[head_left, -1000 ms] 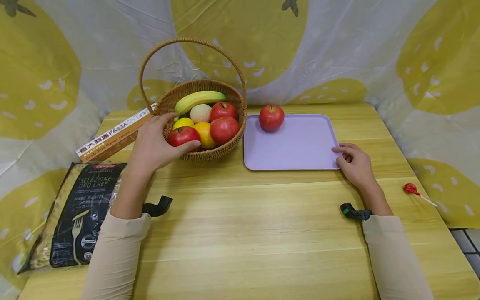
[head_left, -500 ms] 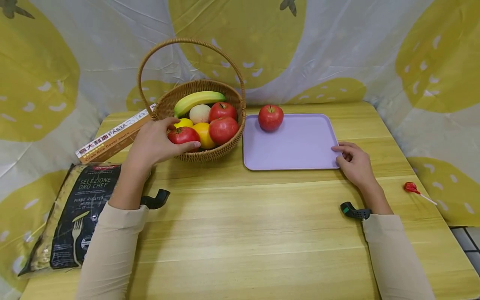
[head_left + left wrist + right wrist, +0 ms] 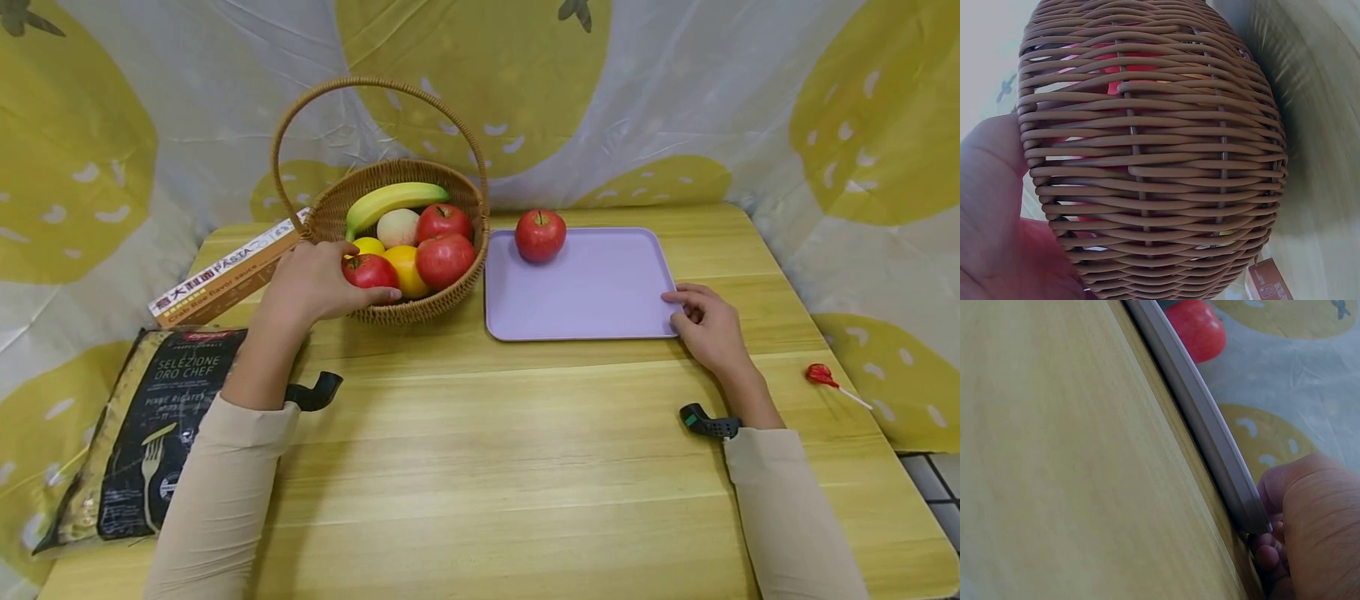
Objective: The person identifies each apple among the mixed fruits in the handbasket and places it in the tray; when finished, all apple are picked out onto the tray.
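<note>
Left hand (image 3: 311, 283), left of centre: fingers and thumb curled round the front red apple (image 3: 373, 278), gripping it at the near-left side of the wicker basket (image 3: 408, 312). The left wrist view shows this hand at the basket's rim, the weave hiding most of the fruit.

Basket contents, upper left of centre: one banana (image 3: 397, 200) along the back; one pale round fruit (image 3: 397, 227); two further red apples (image 3: 446, 261) at right; one lemon-yellow fruit (image 3: 367, 246), partly covered; one orange-yellow fruit (image 3: 407, 273).

Right hand (image 3: 711, 327), right of centre: thumb and fingers pinching the right edge of the lilac tray (image 3: 592, 292), which lies flat. Tray apple (image 3: 540, 236), red, one, at the tray's upper-left corner.

Also on the wooden table (image 3: 510, 450): pasta box (image 3: 228, 279), slanting, upper left; black-labelled penne bag (image 3: 165, 433), lower left; red lollipop (image 3: 821, 374), far right.
</note>
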`<state>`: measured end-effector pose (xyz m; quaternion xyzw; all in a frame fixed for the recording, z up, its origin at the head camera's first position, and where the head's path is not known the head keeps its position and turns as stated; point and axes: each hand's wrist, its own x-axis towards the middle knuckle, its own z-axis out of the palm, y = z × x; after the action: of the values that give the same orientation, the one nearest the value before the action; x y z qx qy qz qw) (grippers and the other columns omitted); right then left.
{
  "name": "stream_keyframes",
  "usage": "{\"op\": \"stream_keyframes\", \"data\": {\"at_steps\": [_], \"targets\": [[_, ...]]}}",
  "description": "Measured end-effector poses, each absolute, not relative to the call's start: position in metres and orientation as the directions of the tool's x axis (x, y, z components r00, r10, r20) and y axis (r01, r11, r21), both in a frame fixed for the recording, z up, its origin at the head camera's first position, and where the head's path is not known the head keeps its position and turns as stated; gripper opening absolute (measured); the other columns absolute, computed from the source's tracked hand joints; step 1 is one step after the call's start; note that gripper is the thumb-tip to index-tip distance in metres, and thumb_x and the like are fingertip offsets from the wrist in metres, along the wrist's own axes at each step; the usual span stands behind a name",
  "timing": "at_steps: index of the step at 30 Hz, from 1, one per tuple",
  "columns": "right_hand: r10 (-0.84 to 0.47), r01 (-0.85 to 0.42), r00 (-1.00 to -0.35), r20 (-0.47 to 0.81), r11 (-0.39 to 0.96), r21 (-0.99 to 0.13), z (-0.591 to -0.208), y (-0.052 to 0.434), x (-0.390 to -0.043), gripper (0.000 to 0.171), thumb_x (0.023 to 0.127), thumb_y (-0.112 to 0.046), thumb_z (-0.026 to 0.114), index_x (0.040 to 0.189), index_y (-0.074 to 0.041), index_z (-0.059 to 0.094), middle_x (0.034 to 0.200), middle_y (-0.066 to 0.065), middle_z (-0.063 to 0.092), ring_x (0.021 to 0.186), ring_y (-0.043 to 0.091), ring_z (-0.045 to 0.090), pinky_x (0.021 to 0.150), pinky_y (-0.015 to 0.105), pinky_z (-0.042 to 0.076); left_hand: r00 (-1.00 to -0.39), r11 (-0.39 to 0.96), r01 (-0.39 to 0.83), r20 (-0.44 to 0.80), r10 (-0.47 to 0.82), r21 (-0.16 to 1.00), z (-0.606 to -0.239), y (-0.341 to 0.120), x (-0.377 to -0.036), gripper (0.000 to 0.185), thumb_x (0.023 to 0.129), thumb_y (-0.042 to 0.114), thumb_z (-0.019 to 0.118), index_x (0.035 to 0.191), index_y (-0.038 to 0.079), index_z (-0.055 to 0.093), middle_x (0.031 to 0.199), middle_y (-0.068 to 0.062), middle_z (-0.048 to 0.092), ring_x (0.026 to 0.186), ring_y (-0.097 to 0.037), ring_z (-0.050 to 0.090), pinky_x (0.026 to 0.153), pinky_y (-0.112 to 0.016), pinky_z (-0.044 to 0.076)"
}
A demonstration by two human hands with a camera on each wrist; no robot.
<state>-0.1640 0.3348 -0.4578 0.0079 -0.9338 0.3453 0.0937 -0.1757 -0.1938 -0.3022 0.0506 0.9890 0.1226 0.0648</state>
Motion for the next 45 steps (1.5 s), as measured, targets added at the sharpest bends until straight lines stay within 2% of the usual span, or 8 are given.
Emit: {"op": "stream_keyframes", "data": {"at_steps": [10,15,21,29,36,41,45], "targets": [[0.049,-0.084,-0.982,0.185,0.758,-0.646,-0.458,0.335,-0.165,0.030,0.090,-0.011,0.055,0.114,-0.009,0.072,0.131,0.008,0.059,0.071,0.014,0.045,0.058,0.019,0.034,-0.996,0.943,0.084,0.009,0.086,0.323,-0.312,-0.194,-0.177,0.100,0.060,0.077,0.073,0.129,0.006,0.059,0.116,-0.021,0.064,0.105,-0.042,0.051,0.089,-0.058,0.035],[0.049,-0.081,-0.982,0.181,0.759,-0.646,-0.459,0.335,-0.164,0.030,0.090,-0.011,0.054,0.115,-0.008,0.071,0.132,0.009,0.058,0.072,0.015,0.045,0.058,0.019,0.034,-0.996,0.906,0.087,0.069,0.065,0.413,-0.314,-0.193,-0.176,0.095,0.062,0.063,0.082,0.131,0.003,0.056,0.122,-0.023,0.061,0.110,-0.043,0.047,0.095,-0.059,0.032],[0.049,-0.077,-0.983,0.176,0.764,-0.641,-0.456,0.334,-0.162,0.030,0.090,-0.010,0.054,0.114,-0.008,0.071,0.132,0.009,0.058,0.071,0.016,0.045,0.058,0.019,0.035,-0.993,0.869,0.081,0.111,0.031,0.487,-0.316,-0.192,-0.174,0.092,0.063,0.049,0.087,0.134,0.004,0.052,0.130,-0.022,0.055,0.117,-0.043,0.042,0.095,-0.059,0.036],[0.052,-0.071,-0.984,0.172,0.764,-0.641,-0.453,0.332,-0.161,0.030,0.090,-0.011,0.054,0.114,-0.008,0.071,0.132,0.009,0.058,0.073,0.016,0.046,0.058,0.019,0.035,-0.983,0.824,0.123,0.184,0.024,0.552,-0.316,-0.189,-0.176,0.089,0.063,0.052,0.087,0.134,0.010,0.054,0.134,-0.015,0.054,0.122,-0.036,0.043,0.098,-0.058,0.036],[0.055,-0.066,-0.985,0.166,0.765,-0.640,-0.453,0.332,-0.161,0.030,0.090,-0.011,0.054,0.115,-0.008,0.071,0.132,0.009,0.058,0.073,0.016,0.045,0.059,0.019,0.035,-0.978,0.779,0.123,0.210,-0.012,0.615,-0.309,-0.174,-0.174,0.087,0.063,0.056,0.084,0.134,0.016,0.053,0.136,-0.008,0.053,0.127,-0.031,0.041,0.097,-0.059,0.041],[0.051,-0.066,-0.985,0.163,0.765,-0.640,-0.452,0.332,-0.160,0.030,0.091,-0.012,0.053,0.116,-0.008,0.070,0.132,0.010,0.058,0.074,0.017,0.045,0.059,0.019,0.034,-0.952,0.727,0.185,0.304,-0.034,0.661,-0.303,-0.159,-0.173,0.087,0.061,0.058,0.084,0.134,0.021,0.053,0.135,0.000,0.054,0.126,-0.021,0.045,0.101,-0.050,0.043],[0.049,-0.069,-0.985,0.166,0.766,-0.639,-0.452,0.332,-0.161,0.030,0.091,-0.012,0.053,0.116,-0.008,0.070,0.132,0.010,0.058,0.075,0.017,0.045,0.060,0.019,0.034,-0.923,0.674,0.265,0.384,-0.029,0.689,-0.298,-0.141,-0.173,0.085,0.058,0.057,0.085,0.130,0.022,0.056,0.127,0.004,0.058,0.117,-0.013,0.052,0.094,-0.039,0.052]]}}
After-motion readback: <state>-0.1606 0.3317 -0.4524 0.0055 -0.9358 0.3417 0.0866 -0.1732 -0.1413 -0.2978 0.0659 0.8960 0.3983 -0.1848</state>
